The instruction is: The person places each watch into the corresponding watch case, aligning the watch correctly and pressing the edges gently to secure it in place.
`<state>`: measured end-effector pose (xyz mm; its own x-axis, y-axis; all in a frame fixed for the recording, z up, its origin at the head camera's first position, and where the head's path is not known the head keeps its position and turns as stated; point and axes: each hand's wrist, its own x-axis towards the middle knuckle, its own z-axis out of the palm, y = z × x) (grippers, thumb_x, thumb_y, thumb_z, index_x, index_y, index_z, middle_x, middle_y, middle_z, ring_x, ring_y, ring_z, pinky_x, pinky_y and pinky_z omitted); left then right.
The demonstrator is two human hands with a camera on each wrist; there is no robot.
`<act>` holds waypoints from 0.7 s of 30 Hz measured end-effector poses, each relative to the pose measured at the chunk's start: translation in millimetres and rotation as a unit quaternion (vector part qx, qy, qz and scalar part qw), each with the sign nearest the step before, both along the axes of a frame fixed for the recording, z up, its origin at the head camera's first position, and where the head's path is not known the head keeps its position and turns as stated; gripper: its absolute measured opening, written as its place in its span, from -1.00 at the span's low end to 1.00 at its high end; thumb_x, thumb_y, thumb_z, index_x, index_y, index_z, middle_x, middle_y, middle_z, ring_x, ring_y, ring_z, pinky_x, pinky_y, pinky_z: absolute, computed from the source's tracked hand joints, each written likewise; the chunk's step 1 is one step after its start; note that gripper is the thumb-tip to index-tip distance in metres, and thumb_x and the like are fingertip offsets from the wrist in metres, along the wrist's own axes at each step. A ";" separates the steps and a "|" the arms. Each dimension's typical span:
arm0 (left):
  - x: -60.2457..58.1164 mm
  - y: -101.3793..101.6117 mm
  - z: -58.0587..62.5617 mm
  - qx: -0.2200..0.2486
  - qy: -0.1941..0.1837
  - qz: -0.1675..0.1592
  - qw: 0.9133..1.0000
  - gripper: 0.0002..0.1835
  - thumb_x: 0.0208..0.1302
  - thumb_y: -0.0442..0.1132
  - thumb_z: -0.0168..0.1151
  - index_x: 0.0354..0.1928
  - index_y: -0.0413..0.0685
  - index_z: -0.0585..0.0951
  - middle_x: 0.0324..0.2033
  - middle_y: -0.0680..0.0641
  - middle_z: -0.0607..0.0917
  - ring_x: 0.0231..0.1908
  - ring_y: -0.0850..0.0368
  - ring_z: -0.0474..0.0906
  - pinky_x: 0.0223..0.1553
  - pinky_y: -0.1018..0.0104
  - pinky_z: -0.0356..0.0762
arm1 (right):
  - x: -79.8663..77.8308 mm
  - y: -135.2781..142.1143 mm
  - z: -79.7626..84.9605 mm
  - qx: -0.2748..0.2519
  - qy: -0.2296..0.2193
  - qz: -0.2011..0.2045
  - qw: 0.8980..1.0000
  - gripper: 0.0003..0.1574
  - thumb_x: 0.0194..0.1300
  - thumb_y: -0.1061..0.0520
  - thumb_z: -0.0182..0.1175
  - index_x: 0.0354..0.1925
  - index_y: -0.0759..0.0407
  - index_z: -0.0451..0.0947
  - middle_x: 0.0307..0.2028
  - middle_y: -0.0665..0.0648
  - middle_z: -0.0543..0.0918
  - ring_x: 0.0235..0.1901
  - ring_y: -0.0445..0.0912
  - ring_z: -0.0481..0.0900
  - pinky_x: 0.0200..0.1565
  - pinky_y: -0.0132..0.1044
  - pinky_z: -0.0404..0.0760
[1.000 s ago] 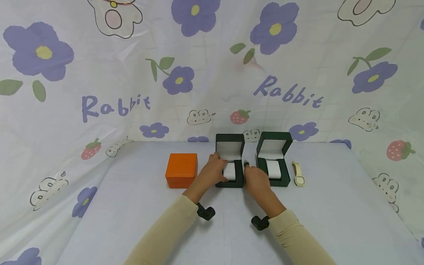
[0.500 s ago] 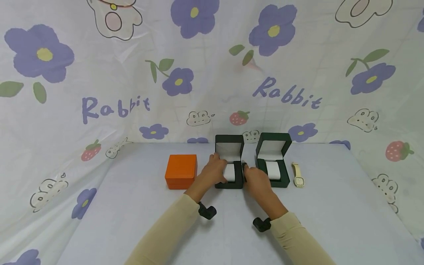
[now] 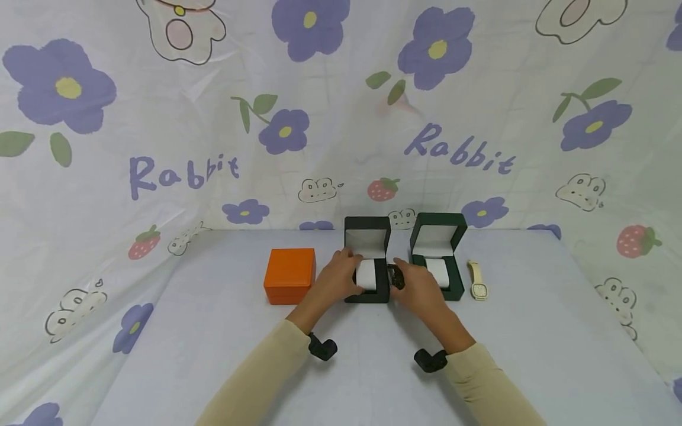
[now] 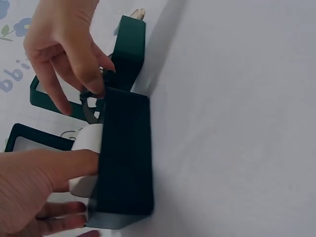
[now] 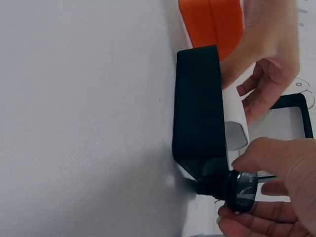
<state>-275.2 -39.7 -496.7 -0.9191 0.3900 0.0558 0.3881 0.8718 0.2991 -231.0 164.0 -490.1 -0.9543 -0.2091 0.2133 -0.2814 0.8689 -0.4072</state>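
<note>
A dark green watch box [image 3: 380, 290] stands with its lid up, a white cushion [image 3: 366, 274] inside. My left hand [image 3: 341, 275] grips its left side, thumb at the front rim by the cushion and fingers farther back. My right hand [image 3: 423, 290] pinches a dark wristwatch [image 3: 395, 276] between thumb and fingers at the box's right edge. In the right wrist view the watch face [image 5: 243, 191] shows beside the box's right wall; part of its strap is hidden. In the left wrist view the right hand [image 4: 69, 49] holds it close beyond the cushion.
A second green watch box [image 3: 453, 278], lid up, with a white cushion, stands just right of my right hand. A gold wristwatch [image 3: 478, 281] lies beyond it. An orange box [image 3: 290, 275] with its lid down stands left. A patterned cloth [image 3: 341, 118] hangs behind the table.
My right hand has turned and its fingers have spread more, bringing the dark wristwatch's face into view at the box's right edge. The left hand stays on the box.
</note>
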 end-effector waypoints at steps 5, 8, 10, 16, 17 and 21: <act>2.9 -5.1 -4.5 0.011 0.026 -0.008 1.000 -0.21 0.01 -0.06 0.63 0.31 -0.08 0.55 0.15 -0.12 0.62 0.07 0.01 0.49 0.08 0.13 0.65 | 1.8 4.2 -1.2 -0.048 0.025 -0.002 0.999 -0.19 0.13 0.15 0.45 0.34 0.30 0.47 -0.22 0.27 0.75 -0.37 -0.01 0.60 -0.39 -0.16 0.57; 4.4 -7.1 -6.2 0.017 0.037 -0.010 0.999 -0.20 0.01 -0.04 0.64 0.33 -0.09 0.55 0.17 -0.12 0.62 0.10 0.01 0.51 0.15 0.13 0.62 | 2.8 6.2 -1.8 -0.075 0.047 0.002 0.996 -0.20 0.12 0.17 0.41 0.33 0.31 0.48 -0.25 0.27 0.74 -0.48 -0.08 0.52 -0.48 -0.24 0.50; 5.8 -8.6 -6.8 0.023 0.042 -0.012 0.999 -0.19 0.02 -0.04 0.64 0.33 -0.09 0.54 0.18 -0.13 0.61 0.13 -0.01 0.50 0.17 0.13 0.61 | 4.1 7.2 -1.2 -0.093 0.060 0.004 0.994 -0.22 0.12 0.18 0.40 0.31 0.34 0.49 -0.26 0.27 0.74 -0.51 -0.11 0.50 -0.50 -0.27 0.48; 9.3 -14.1 -10.9 0.047 0.074 -0.032 0.996 -0.17 0.02 -0.01 0.64 0.35 -0.07 0.54 0.22 -0.12 0.56 0.19 -0.02 0.49 0.22 0.15 0.57 | 8.4 9.1 5.3 -0.125 0.089 0.004 0.988 -0.27 0.16 0.19 0.37 0.29 0.37 0.50 -0.39 0.19 0.68 -0.55 -0.12 0.45 -0.51 -0.27 0.45; 9.6 -14.9 -11.8 0.050 0.081 -0.035 0.995 -0.16 0.03 0.00 0.63 0.36 -0.06 0.53 0.23 -0.12 0.55 0.20 -0.01 0.49 0.23 0.16 0.56 | 9.0 9.3 6.6 -0.127 0.095 0.004 0.987 -0.27 0.16 0.19 0.37 0.29 0.36 0.50 -0.39 0.18 0.68 -0.53 -0.11 0.47 -0.50 -0.26 0.47; 10.9 -18.7 -14.7 0.082 0.102 -0.047 0.990 -0.14 0.05 0.00 0.62 0.41 -0.02 0.49 0.27 -0.09 0.51 0.20 0.03 0.51 0.24 0.22 0.55 | 12.0 9.5 10.9 -0.145 0.113 0.009 0.983 -0.28 0.18 0.18 0.38 0.29 0.33 0.51 -0.32 0.21 0.71 -0.47 -0.05 0.58 -0.42 -0.20 0.56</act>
